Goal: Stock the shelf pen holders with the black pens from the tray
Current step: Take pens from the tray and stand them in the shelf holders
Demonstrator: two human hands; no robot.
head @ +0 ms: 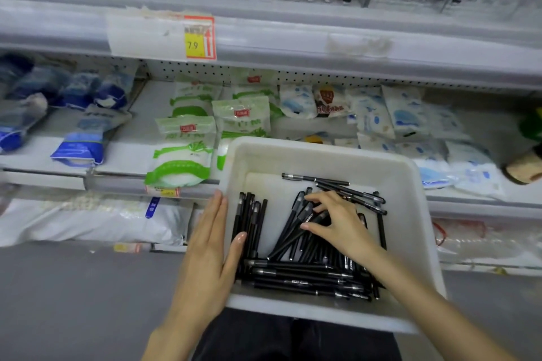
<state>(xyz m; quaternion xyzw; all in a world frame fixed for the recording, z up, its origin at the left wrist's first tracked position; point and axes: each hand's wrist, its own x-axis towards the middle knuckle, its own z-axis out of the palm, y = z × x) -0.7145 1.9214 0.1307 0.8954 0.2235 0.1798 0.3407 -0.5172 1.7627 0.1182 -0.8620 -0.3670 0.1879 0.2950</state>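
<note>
1. White plastic tray [410, 184] is holding several dozen black pens [296, 275], too many to count.
2. Left hand [211, 246], open flat, is bracing the tray's wall.
3. Right hand [337, 223] is pinching pens.

White tray [328, 155] showing black pens [302, 272] with silver bands. Behind the tray: green-and-white bags [184, 152], blue-and-white bags [407, 117]. Above the tray, yellow price tag [196, 44] showing red border.

A single head-worn camera looks forward and steeply down onto the white tray [322, 155], which sits close below it at lower centre. Beyond the tray rise the store shelves [293, 35], filling the upper frame with wide-angle bending.
</note>
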